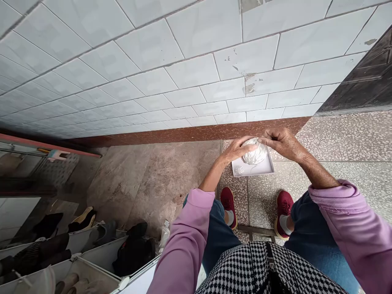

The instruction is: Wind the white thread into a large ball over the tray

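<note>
My left hand [238, 150] is wrapped around the left side of a white, wrinkled, rounded bundle [256, 153]; its exact kind I cannot make out. At the bundle's upper right, my right hand [280, 143] is closed in a pinch, thumb against fingers, and what lies between them is too small to tell. A thin thread [253, 166] hangs beneath the bundle. Below both hands, a shallow white tray or box lid [263, 168] rests on the floor, partly hidden by the bundle. Small white pieces [239, 170] lie in its left corner.
A white tiled wall [196, 73] rises in front, with a dark door [370, 81] at right. Shoe racks [101, 253] with several shoes stand at lower left. My red shoes [228, 206] are on the speckled floor [312, 179], just behind the tray.
</note>
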Tool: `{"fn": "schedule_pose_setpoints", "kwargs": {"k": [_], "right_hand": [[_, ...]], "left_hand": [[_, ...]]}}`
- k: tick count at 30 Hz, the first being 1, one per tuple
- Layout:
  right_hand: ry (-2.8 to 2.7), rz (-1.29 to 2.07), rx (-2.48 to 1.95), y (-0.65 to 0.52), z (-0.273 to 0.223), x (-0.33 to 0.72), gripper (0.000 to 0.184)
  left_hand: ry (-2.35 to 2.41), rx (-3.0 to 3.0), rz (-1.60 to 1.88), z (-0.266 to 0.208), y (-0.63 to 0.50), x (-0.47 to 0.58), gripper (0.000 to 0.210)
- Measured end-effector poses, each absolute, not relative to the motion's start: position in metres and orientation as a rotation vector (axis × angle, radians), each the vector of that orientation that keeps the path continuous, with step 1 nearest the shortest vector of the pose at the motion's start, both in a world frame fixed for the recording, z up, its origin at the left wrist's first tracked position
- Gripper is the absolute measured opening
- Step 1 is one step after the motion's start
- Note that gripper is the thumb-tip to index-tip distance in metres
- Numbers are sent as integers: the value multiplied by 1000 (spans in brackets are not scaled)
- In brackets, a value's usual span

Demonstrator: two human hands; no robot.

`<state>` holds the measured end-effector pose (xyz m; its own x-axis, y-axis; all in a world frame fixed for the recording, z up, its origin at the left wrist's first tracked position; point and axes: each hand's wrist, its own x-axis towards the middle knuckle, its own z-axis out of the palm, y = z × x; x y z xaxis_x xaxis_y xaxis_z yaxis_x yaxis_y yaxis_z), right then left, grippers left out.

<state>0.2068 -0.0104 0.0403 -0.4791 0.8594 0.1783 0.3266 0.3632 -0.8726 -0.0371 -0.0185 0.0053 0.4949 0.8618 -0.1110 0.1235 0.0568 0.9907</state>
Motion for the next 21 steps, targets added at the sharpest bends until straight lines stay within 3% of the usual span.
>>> {"fn": "schedule_pose_setpoints", "kwargs": {"k": [7,14,21], "right_hand": [[-1800,1198,-923,4,26,206,65],[-1796,1130,-949,6,18,192,63],[-1927,928,-1084,2,13,185,31]], "left_hand": [[760,1152,663,0,-23,-36,79],[774,935,815,-2,-24,-32,84],[770,728,1075,3,-20,-25,79]]}}
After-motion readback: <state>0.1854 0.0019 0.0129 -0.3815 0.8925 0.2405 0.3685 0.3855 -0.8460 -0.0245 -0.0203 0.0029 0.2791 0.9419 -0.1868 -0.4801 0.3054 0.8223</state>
